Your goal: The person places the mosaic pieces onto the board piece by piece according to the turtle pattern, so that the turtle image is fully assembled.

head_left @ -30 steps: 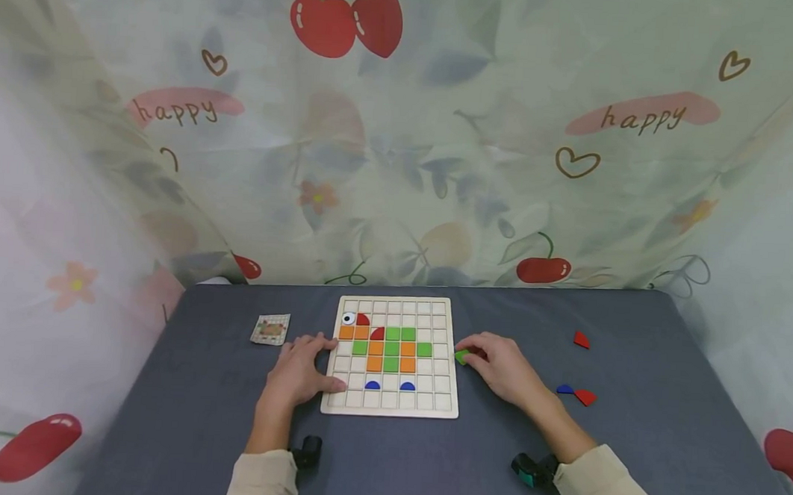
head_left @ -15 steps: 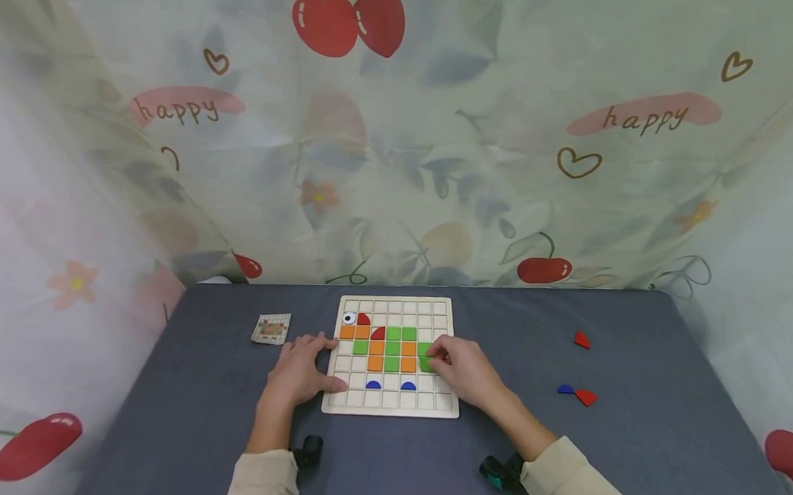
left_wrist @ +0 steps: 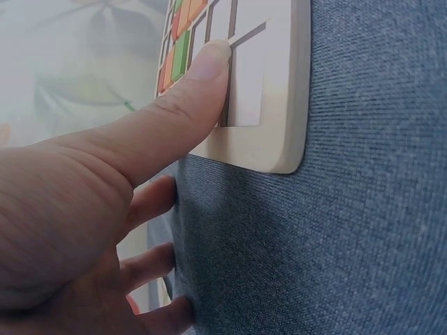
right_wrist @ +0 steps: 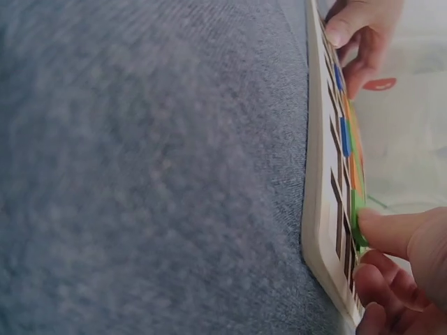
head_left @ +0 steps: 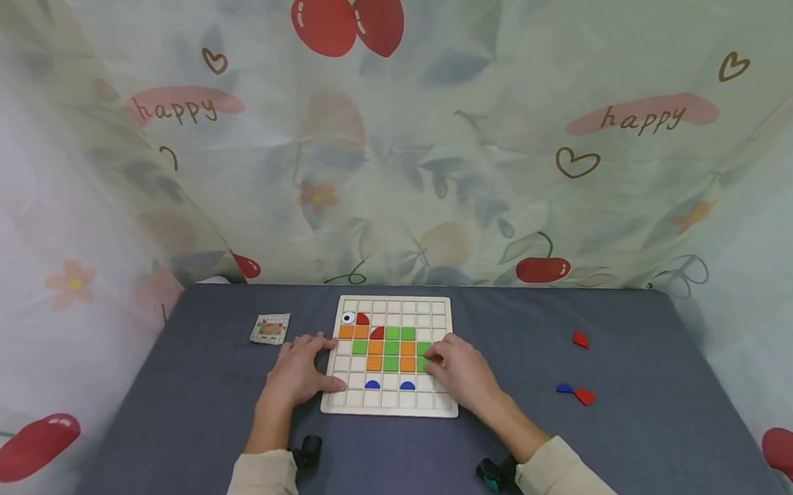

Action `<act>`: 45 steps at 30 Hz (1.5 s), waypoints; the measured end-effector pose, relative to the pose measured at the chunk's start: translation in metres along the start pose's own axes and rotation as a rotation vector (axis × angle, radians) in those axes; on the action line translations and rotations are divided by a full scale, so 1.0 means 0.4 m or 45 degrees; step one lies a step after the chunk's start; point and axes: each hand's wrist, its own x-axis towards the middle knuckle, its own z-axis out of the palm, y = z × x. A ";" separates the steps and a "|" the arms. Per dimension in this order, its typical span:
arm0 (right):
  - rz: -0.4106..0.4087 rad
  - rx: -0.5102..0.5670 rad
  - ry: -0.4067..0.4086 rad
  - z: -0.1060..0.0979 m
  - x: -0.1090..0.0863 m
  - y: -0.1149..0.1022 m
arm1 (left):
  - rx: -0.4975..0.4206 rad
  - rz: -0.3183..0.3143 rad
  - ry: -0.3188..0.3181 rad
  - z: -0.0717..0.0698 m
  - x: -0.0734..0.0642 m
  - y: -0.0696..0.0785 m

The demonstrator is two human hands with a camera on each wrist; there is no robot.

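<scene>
A wooden grid board [head_left: 442, 412] lies on the table, filled partly with orange, green, red and blue tiles and an eye tile [head_left: 349, 318]. My left hand [head_left: 296, 373] spreads along its left side; in the left wrist view the straight thumb [left_wrist: 178, 105] presses on the board's corner frame. At the right part of the grid my right hand [head_left: 464, 374] pinches a green square tile [head_left: 421, 365], just below another green tile. In the right wrist view the thumb [right_wrist: 391, 230] touches this green tile [right_wrist: 357, 209] low over its cell, while the other fingers curl beside it.
A small picture card [head_left: 270, 329] lies left of the board. To the right are a red tile [head_left: 581, 339], a blue half-round tile [head_left: 565, 389] and another red tile [head_left: 585, 396]. A printed curtain [head_left: 401, 165] hangs behind the table's far edge.
My right hand has carried the green tile from beside the board leftward onto the grid, then lowered it slightly at its cell. The left hand has stayed put.
</scene>
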 end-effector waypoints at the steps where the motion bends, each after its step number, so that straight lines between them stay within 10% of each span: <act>1: -0.026 -0.030 0.007 -0.001 -0.002 -0.001 | 0.000 -0.001 0.000 0.000 0.000 0.000; 8: -0.195 -0.246 0.046 -0.005 -0.009 0.001 | -0.003 0.002 0.001 0.002 0.005 -0.003; 21: -0.094 -0.433 -0.049 -0.058 -0.017 0.044 | -0.016 0.010 0.001 0.004 0.003 -0.006; 45: 0.133 -0.377 -0.023 -0.220 -0.116 0.375 | -0.012 -0.003 -0.013 0.001 0.003 0.000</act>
